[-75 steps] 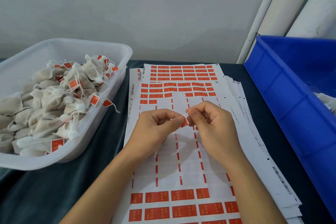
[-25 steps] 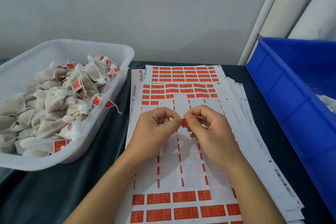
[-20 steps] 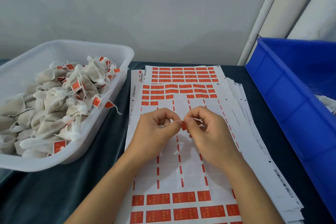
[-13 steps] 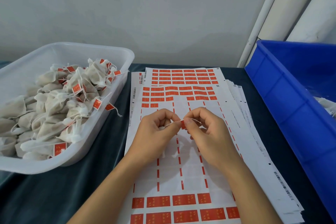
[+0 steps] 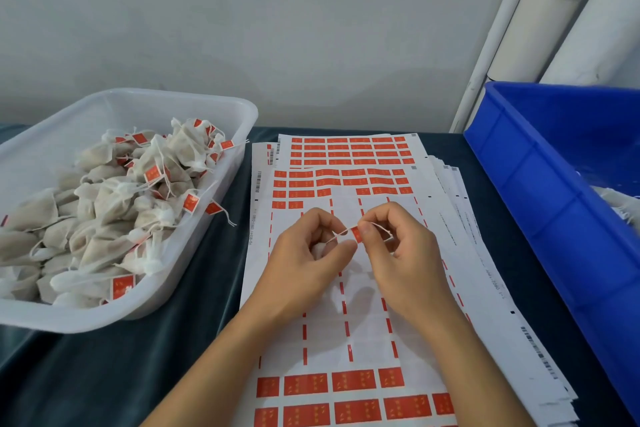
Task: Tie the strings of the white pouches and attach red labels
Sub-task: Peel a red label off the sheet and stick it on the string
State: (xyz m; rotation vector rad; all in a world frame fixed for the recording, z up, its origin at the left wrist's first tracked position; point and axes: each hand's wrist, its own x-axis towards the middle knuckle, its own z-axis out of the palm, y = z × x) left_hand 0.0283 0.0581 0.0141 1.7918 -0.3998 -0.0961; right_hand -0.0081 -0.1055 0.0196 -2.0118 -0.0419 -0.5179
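Over the label sheets, my left hand curls around a white pouch, mostly hidden in the palm. A thin white string runs from it to a small red label. My left thumb and my right hand pinch that label between them on the string. The string's loose end loops past my right fingers. Rows of unpeeled red labels remain at the top and bottom of the sheet.
A clear plastic tub at the left holds several tied white pouches with red labels. A blue bin stands at the right with white pouches inside. The dark cloth table lies underneath. White pipes lean at the wall.
Both hands have stayed together over the sheet, working the red label on the string; the string now shows stretched between the hands and looping to the right.
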